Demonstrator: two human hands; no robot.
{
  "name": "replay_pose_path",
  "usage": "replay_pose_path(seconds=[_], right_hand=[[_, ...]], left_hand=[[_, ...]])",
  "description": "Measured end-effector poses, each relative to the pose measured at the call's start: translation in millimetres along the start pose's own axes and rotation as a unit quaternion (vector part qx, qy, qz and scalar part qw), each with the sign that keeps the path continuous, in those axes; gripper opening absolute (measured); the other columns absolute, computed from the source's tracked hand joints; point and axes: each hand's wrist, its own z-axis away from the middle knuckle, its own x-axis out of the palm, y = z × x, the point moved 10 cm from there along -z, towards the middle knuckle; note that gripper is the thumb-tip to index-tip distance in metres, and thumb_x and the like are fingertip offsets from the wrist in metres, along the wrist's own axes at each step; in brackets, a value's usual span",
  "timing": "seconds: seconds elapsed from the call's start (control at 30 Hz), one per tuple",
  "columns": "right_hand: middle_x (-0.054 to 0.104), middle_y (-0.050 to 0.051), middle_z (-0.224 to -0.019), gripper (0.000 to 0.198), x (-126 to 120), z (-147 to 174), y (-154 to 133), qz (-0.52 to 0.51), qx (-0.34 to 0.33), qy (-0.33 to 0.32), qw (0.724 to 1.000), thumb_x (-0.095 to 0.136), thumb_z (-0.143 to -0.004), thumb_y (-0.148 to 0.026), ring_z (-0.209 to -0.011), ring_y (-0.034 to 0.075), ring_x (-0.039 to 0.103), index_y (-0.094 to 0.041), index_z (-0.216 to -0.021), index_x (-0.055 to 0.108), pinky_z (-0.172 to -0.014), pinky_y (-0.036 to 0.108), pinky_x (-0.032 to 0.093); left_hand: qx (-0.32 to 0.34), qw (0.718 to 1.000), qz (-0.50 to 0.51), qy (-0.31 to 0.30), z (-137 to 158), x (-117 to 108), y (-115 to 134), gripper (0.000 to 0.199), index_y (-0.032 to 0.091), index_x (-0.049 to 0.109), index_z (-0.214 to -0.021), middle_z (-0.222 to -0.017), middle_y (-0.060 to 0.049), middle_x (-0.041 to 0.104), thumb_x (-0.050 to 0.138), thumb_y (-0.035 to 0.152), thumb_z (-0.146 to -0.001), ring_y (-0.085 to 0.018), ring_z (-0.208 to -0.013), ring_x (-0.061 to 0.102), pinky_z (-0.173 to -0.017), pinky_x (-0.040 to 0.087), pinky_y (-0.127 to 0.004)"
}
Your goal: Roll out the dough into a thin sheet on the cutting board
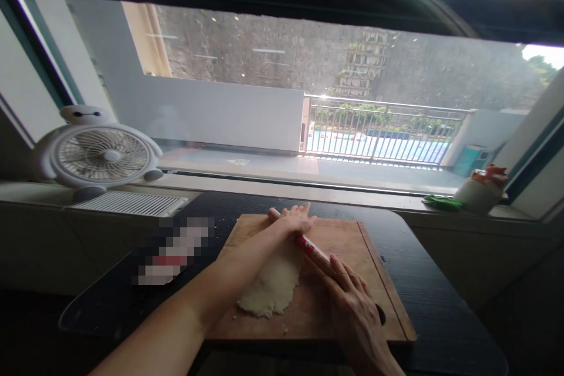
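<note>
A rolling pin (314,250) with a red printed wrapping lies slantwise over the wooden board. My left hand (298,220) rests across its far part, palm down, with the fingers stretched out and apart. At the near end, my right hand (352,294) lies over the pin, its thumb on one side and its fingers on the other. A flattened piece of pale dough (273,285) with ragged edges sits on the board (343,323), left of the pin. My left forearm hides part of the dough.
The board stands on a dark table (423,282). A blurred-out item (176,252) lies at the table's left. On the window sill are a white fan (106,155), a white pot (478,192) and something green (443,203). A large window lies beyond.
</note>
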Motion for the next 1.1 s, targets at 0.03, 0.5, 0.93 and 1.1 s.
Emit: replay_pose_path(seconds=[0.03, 0.5, 0.93, 1.1], right_hand=[[0.039, -0.001, -0.139, 0.034, 0.0, 0.0, 2.9, -0.003, 0.007, 0.001, 1.0, 0.044, -0.083, -0.015, -0.123, 0.022, 0.039, -0.03, -0.108, 0.06, -0.094, 0.036, 0.038], [0.039, 0.005, -0.138, 0.027, -17.2, 3.9, -57.3, -0.09, -0.043, 0.01, 0.995, 0.045, -0.08, -0.012, -0.122, 0.022, 0.039, -0.021, -0.101, 0.06, -0.095, 0.037, 0.038], [0.044, 0.0, -0.135, 0.027, -10.7, 3.9, 0.0, -0.033, 0.034, -0.023, 0.999, 0.045, -0.083, -0.014, -0.116, 0.021, 0.046, -0.028, -0.095, 0.064, -0.095, 0.037, 0.037], [0.04, 0.001, -0.138, 0.038, -11.5, 3.8, -28.0, -0.062, 0.005, -0.021, 0.998, 0.045, -0.081, -0.011, -0.119, 0.021, 0.042, -0.029, -0.113, 0.058, -0.095, 0.035, 0.037]], left_hand=[[0.0, 1.0, 0.002, -0.001, -6.5, 0.4, 3.6, 0.068, 0.021, 0.02, -0.141, -0.142, -0.012, 0.036, 0.021, 0.057, -0.084, -0.03, -0.13, 0.032, -0.1, 0.025, -0.054], [0.026, 0.998, -0.04, 0.03, 84.2, -10.3, -41.8, 0.056, 0.021, 0.02, -0.142, -0.147, -0.008, 0.026, 0.016, 0.041, -0.09, -0.024, -0.135, 0.02, -0.107, 0.008, -0.052], [0.028, 0.999, -0.007, -0.015, 1.3, 3.4, 7.9, 0.064, 0.017, 0.028, -0.139, -0.144, -0.012, 0.031, 0.019, 0.054, -0.087, -0.028, -0.132, 0.026, -0.103, 0.021, -0.052], [0.05, 0.998, -0.019, 0.015, 45.1, -5.2, -13.4, 0.058, 0.023, 0.026, -0.14, -0.146, -0.006, 0.029, 0.017, 0.05, -0.089, -0.024, -0.135, 0.02, -0.108, 0.013, -0.047]])
